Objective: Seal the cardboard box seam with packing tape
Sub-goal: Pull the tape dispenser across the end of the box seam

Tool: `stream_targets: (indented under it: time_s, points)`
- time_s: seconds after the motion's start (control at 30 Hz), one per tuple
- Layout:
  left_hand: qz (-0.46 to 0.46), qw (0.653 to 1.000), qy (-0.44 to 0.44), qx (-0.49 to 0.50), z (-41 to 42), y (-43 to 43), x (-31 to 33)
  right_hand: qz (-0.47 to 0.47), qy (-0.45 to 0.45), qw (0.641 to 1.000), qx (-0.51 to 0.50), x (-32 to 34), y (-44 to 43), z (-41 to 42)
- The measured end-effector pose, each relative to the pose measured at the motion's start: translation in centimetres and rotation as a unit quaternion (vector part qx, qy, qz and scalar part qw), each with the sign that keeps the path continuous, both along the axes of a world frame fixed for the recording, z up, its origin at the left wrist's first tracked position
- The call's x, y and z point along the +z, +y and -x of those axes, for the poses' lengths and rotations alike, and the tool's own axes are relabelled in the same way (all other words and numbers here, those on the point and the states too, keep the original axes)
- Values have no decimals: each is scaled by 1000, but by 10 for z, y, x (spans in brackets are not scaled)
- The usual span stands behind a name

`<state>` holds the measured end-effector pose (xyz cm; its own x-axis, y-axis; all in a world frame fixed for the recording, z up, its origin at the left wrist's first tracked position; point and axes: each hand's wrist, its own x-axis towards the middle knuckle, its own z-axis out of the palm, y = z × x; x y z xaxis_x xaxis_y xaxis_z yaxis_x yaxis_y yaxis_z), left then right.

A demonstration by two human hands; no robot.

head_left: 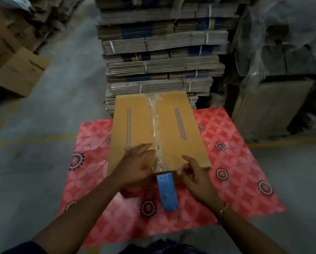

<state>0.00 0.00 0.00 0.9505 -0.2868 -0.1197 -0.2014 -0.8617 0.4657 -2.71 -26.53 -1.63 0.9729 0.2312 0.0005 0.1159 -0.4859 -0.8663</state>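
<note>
I see the left hand lying palm down on the near end of the cardboard box, its fingers stretched forward and slightly spread, the tips close beside the strip of clear tape that runs along the middle seam. They grip nothing; they lie flat on the cardboard. The wrist is bent a little and the bare forearm reaches in from the lower left of my view.

The right hand sits at the near right corner of the box, knuckles up, fingers loosely curled and apart. Its fingertips are blurred, and I cannot tell whether they pinch the loose end of the tape or merely touch the box edge. A thin bracelet circles that wrist, and the forearm comes in from the lower right.

Between the two hands a blue flat tool lies on the red patterned cloth, its far end against the near wall of the box, just below where the tape ends. Neither hand holds it.

The box rests on the cloth, which is spread over a grey floor. Behind the box rises a tall stack of bundled flat cardboard. An open carton sits on the floor at far left.
</note>
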Motion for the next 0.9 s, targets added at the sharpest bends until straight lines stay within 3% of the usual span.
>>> stream_targets:
  time_s: [0.03,0.13,0.23,0.33,0.5,0.73,0.9]
  points:
    - [-26,998,-20,-46,1,1,-6,-18,17,999,-21,-10,5,13]
    - [-119,977,-73,-162,0,1,-27,52,44,996,-63,-31,19,50]
    - [-166,954,-110,-226,-8,0,-40,91,60,992,-62,-49,34,66]
    - [-192,939,-105,-266,-16,1,-48,74,92,991,-67,-61,52,70]
    - [-192,938,-122,-262,-16,4,-58,50,124,985,-105,-63,69,69]
    - [-157,945,-156,-240,-15,3,-68,40,94,986,-129,-50,71,84]
    - [-160,946,-169,-227,-14,3,-72,91,104,980,-146,-37,73,87]
